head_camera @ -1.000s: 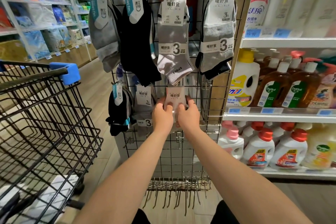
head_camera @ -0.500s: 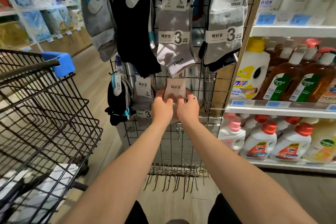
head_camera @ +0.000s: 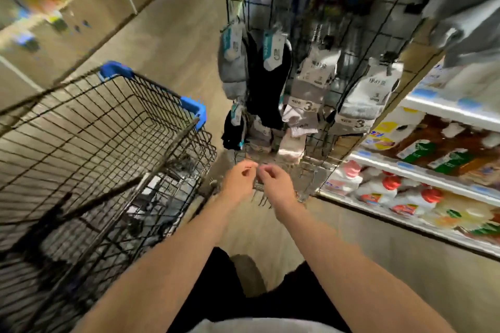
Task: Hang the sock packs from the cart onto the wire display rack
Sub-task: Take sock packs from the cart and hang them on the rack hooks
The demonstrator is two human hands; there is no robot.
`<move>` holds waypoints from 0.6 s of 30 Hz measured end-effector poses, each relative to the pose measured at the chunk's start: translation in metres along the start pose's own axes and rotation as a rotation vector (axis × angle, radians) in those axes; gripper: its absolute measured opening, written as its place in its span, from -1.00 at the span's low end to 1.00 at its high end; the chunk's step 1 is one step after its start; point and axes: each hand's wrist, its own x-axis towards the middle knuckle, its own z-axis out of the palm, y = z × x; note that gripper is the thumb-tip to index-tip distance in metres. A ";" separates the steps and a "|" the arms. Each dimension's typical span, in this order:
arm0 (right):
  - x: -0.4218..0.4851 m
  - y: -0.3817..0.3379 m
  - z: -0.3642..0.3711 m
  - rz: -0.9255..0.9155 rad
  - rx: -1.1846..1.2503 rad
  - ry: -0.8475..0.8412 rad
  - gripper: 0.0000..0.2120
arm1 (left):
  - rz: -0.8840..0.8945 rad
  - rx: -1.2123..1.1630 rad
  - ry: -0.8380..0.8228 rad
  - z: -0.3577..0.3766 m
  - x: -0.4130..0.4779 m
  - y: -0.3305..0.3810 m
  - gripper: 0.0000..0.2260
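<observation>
Sock packs (head_camera: 151,187) not yet hung show as pale, blurred shapes on the wire floor of the cart (head_camera: 193,108), low and left of the wire display rack (head_camera: 351,40). Just in front of the rack's foot, the left hand (head_camera: 239,180) and right hand (head_camera: 276,184) hover side by side. Their fingers are loosely curled, thumbs near forefingers, with nothing visibly in either; motion blur hides finer detail.

The step, I judge, is a reach left from the rack into the cart for another pack. It is best taken by its stiff card header, since the knit fabric below is soft and sags, and carried header-up so it meets a free hook squarely.

On the rack hang grey packs (head_camera: 315,81) with paper bands, a black pack (head_camera: 267,84), and a pale pink pack (head_camera: 292,146) in the lowest row. Right of the rack, glossy plastic detergent bottles (head_camera: 378,189) line white shelves (head_camera: 422,170).
</observation>
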 end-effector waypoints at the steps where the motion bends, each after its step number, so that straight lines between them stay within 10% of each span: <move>1: -0.015 -0.016 0.005 0.001 -0.032 -0.031 -0.83 | -0.021 -0.012 0.011 -0.018 -0.013 0.003 -0.77; 18: -0.045 -0.168 0.241 -0.093 -0.365 -0.389 -0.80 | -0.490 -0.439 0.393 -0.272 -0.069 -0.097 -0.83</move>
